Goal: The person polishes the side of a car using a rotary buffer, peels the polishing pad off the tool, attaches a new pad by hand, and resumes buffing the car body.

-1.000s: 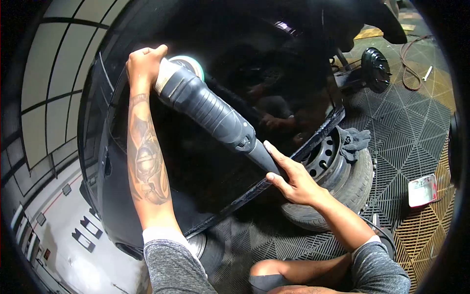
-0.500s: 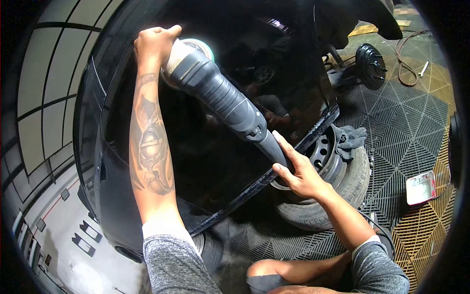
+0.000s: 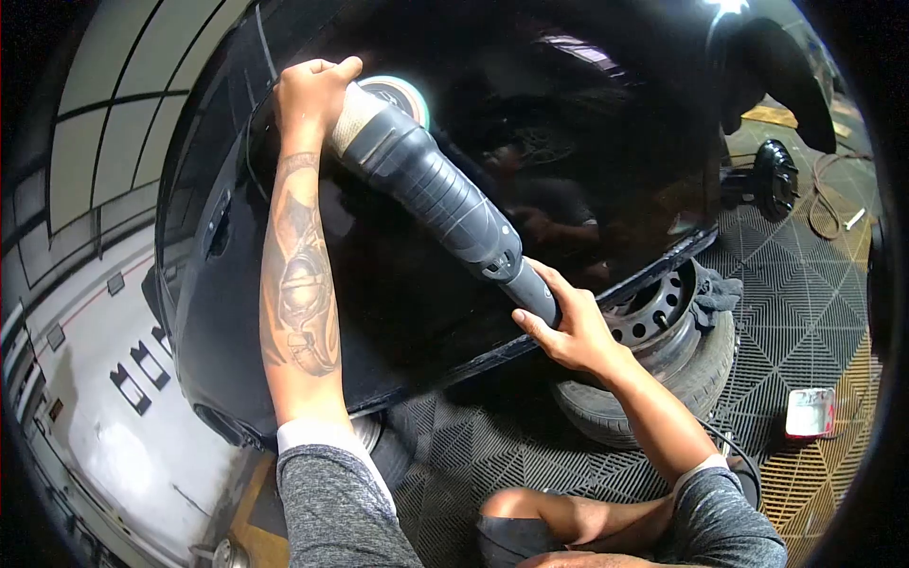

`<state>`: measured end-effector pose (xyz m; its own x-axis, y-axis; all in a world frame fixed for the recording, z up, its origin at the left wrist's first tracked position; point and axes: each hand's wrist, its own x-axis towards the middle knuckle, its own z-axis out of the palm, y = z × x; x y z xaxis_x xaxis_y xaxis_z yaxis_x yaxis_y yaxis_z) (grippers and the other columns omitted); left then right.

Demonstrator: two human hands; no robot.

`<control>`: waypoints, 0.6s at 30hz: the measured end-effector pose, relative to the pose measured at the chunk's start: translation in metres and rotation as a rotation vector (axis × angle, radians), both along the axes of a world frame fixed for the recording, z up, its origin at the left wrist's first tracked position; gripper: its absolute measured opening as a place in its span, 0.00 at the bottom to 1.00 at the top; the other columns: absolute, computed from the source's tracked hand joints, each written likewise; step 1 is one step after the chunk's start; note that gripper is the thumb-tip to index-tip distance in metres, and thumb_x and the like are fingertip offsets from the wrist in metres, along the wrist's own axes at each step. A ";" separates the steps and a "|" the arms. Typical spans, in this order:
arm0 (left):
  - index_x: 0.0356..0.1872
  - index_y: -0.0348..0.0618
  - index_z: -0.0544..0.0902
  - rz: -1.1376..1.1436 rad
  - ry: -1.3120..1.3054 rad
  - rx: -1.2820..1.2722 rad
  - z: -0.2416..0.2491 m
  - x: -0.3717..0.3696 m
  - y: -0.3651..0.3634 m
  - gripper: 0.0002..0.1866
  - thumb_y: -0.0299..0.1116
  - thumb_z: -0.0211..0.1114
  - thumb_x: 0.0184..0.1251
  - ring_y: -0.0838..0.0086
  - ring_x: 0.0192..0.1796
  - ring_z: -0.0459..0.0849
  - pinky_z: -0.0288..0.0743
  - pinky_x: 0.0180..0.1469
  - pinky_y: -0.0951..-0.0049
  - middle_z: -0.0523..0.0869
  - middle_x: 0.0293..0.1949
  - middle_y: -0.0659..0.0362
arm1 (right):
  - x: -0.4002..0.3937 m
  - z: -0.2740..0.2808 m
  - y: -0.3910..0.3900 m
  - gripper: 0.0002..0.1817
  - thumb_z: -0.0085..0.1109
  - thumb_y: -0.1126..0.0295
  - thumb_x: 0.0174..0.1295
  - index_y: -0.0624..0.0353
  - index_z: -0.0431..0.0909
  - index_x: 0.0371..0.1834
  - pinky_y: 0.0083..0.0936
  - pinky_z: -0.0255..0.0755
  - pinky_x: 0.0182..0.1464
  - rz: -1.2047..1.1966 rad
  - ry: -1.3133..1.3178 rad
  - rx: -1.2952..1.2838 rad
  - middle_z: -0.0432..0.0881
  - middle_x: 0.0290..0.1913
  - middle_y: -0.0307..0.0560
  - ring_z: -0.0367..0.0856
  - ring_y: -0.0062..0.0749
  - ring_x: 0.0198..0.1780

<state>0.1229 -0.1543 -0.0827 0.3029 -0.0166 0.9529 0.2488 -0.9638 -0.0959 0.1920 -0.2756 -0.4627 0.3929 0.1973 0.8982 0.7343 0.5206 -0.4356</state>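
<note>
A black car polisher point(image 3: 445, 194) lies slantwise across a glossy black car body panel point(image 3: 417, 312). Its round backing plate and pad point(image 3: 402, 99) face the panel at upper left; the pad's contact is partly hidden. My left hand point(image 3: 312, 95) is closed on the polisher's light-coloured head cover, thumb on top, and hides part of it. Around the rear handle, my right hand point(image 3: 573, 327) is wrapped with the thumb on the near side. A power cord point(image 3: 734, 445) shows near my right elbow.
Beneath the panel's lower edge, a tyre on a steel rim point(image 3: 606, 412) lies flat, with a dark glove point(image 3: 715, 298) on it. A bare wheel hub point(image 3: 776, 180) juts out at right. A red-and-white tub point(image 3: 810, 414) stands on the grated floor tiles point(image 3: 786, 293).
The view has turned, so the car and floor sit farther right and lower. Both hands and the polisher have shifted left along the panel, with the grip the same.
</note>
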 end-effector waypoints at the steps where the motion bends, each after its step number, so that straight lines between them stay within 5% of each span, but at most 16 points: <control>1: 0.34 0.47 0.94 0.010 -0.007 -0.034 0.001 -0.012 0.012 0.21 0.53 0.70 0.52 0.53 0.46 0.91 0.81 0.54 0.60 0.93 0.40 0.50 | -0.006 0.002 0.006 0.36 0.70 0.63 0.64 0.59 0.67 0.74 0.38 0.80 0.54 0.015 0.002 -0.021 0.86 0.50 0.66 0.89 0.56 0.52; 10: 0.31 0.37 0.91 -0.019 -0.150 -0.161 -0.017 -0.111 0.116 0.20 0.47 0.72 0.53 0.63 0.36 0.91 0.80 0.45 0.66 0.91 0.30 0.48 | -0.049 0.016 0.066 0.40 0.71 0.59 0.62 0.56 0.66 0.76 0.37 0.81 0.39 0.097 -0.063 -0.191 0.87 0.36 0.64 0.89 0.51 0.30; 13: 0.30 0.35 0.90 -0.076 -0.186 -0.223 -0.023 -0.138 0.155 0.19 0.45 0.73 0.54 0.73 0.32 0.87 0.77 0.42 0.70 0.90 0.26 0.53 | -0.062 0.016 0.082 0.40 0.72 0.58 0.62 0.55 0.66 0.76 0.39 0.81 0.39 0.119 -0.079 -0.237 0.86 0.34 0.65 0.88 0.52 0.31; 18: 0.30 0.35 0.90 -0.083 -0.202 -0.239 -0.036 -0.151 0.173 0.17 0.43 0.73 0.55 0.74 0.31 0.86 0.77 0.41 0.70 0.89 0.25 0.55 | -0.071 0.005 0.097 0.41 0.71 0.57 0.62 0.56 0.66 0.77 0.41 0.81 0.39 0.121 -0.103 -0.240 0.86 0.38 0.68 0.89 0.53 0.31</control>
